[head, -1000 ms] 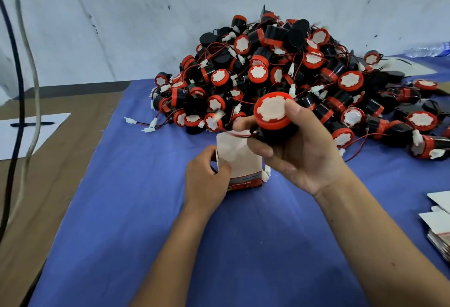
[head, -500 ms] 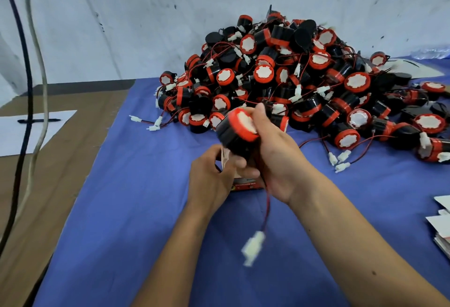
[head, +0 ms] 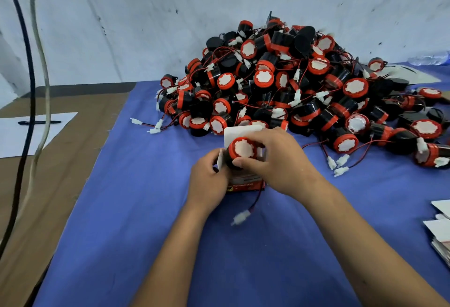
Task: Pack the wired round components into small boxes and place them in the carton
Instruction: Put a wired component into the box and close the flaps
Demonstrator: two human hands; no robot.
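My right hand [head: 277, 160] grips a round black component with a red rim and white face [head: 242, 149], set in the open top of a small white and red box [head: 246, 183]. My left hand [head: 209, 180] holds the box's left side, steadying it on the blue cloth. The component's red and black wire hangs out below the box, its white connector [head: 241, 217] lying on the cloth. Behind the box rises a big pile of the same wired components [head: 292, 82].
Blue cloth [head: 136, 221] covers the table, with brown cardboard [head: 63, 160] to its left bearing a white sheet [head: 14, 134] and a pen [head: 39, 122]. Two cables [head: 29, 87] hang at the far left. Flat box blanks [head: 440, 231] are stacked at the right edge.
My right hand turned the component face up and lowered it from in front of the pile into the box's open top. The wire's connector swung down onto the cloth.
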